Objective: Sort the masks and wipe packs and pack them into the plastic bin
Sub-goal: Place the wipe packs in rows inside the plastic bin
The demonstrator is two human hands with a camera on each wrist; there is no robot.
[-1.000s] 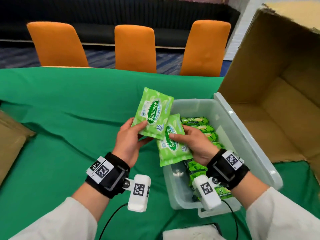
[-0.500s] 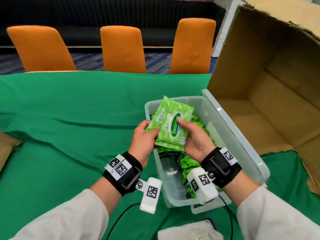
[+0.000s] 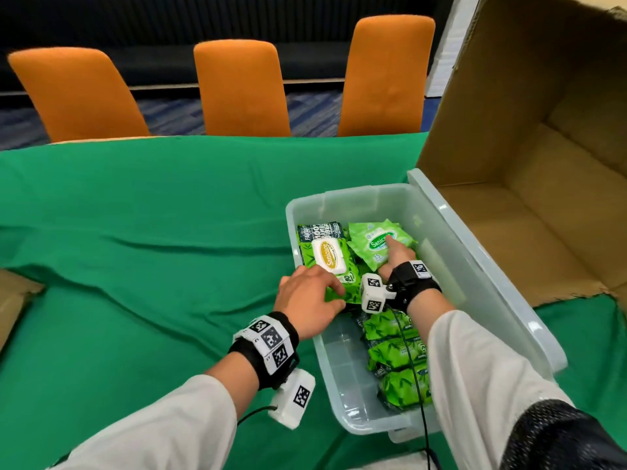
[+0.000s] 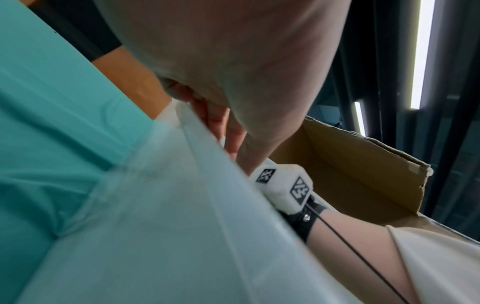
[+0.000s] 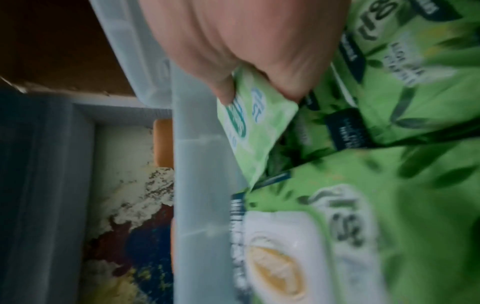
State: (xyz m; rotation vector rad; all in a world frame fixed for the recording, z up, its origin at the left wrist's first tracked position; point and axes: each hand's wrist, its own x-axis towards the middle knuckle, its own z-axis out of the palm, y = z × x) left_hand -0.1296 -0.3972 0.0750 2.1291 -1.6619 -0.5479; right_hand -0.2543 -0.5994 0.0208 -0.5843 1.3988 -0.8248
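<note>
A clear plastic bin [image 3: 475, 266] stands on the green cloth and holds green wipe packs. My right hand [image 3: 395, 257] is inside its far end and pinches a small light-green wipe pack [image 3: 376, 242]; the right wrist view shows that small pack [image 5: 254, 115] between thumb and fingers, against the bin wall [image 5: 200, 164]. My left hand [image 3: 315, 295] reaches over the bin's left wall and grips the near end of a large wipe pack [image 3: 327, 262] with a white lid. Several darker green packs [image 3: 397, 354] lie in a row along the bin's near right side.
A big open cardboard box [image 3: 543, 198] lies on its side right of the bin, touching the raised bin lid [image 3: 451, 225]. Three orange chairs [image 3: 241, 89] stand behind the table. Brown cardboard [image 3: 13, 300] shows at the left edge.
Both hands came down from above the bin into it with the small packs. My left hand let go of its small pack and now grips the large lidded pack.
</note>
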